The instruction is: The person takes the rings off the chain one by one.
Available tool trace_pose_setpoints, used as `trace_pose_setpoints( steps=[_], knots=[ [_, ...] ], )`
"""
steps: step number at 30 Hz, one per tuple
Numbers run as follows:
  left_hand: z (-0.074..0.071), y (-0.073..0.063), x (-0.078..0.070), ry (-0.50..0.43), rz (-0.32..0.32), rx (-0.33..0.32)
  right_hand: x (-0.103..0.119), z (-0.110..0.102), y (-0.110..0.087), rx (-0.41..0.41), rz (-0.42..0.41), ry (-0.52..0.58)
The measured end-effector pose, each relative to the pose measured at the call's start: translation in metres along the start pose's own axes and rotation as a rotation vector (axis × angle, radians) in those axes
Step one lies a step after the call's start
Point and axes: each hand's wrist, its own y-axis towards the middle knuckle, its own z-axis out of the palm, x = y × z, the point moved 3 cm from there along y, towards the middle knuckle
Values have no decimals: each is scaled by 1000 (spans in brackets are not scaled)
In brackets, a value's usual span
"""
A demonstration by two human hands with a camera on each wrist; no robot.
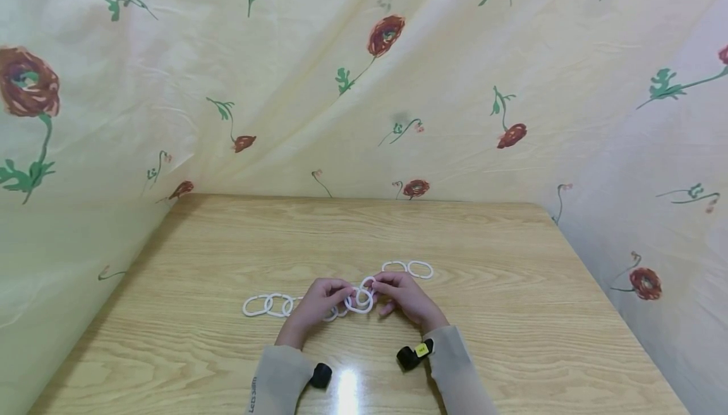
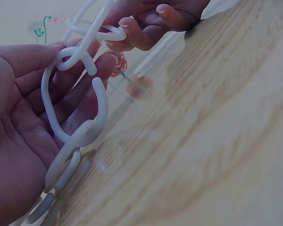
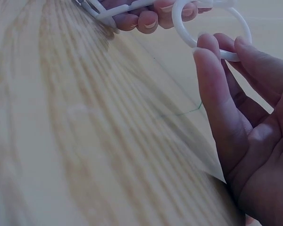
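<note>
White plastic chain links (image 1: 359,309) are held between the two hands over the table. My left hand (image 1: 320,304) pinches one link (image 2: 46,96) of the chain between thumb and fingers; a small gap shows in that link's side. Further joined links (image 2: 68,146) hang down from it along the palm. My right hand (image 1: 406,295), to the right, pinches another oval link (image 3: 247,35) between thumb and fingertips. In the left wrist view, that link crosses others near the left fingertips. Part of the chain is hidden behind the left hand.
The chain's left end (image 1: 256,313) lies on the wooden table (image 1: 483,238), left of the left hand. Beyond the right hand lie two more white links (image 1: 421,275). A flowered cloth (image 1: 296,86) hangs behind the table and at both sides.
</note>
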Motion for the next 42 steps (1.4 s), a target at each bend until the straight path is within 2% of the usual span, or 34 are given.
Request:
trace_pose_setpoints(
  steps=[25,36,42],
  knots=[
    [1,0,2,-61,-29,-12,0,-1,0,0,16,9],
    [1,1,2,-67,-30,-48,0,-2,0,-21,28,11],
    [1,3,4,-78,-53,-77,0,-3,-1,-15,18,19]
  ],
)
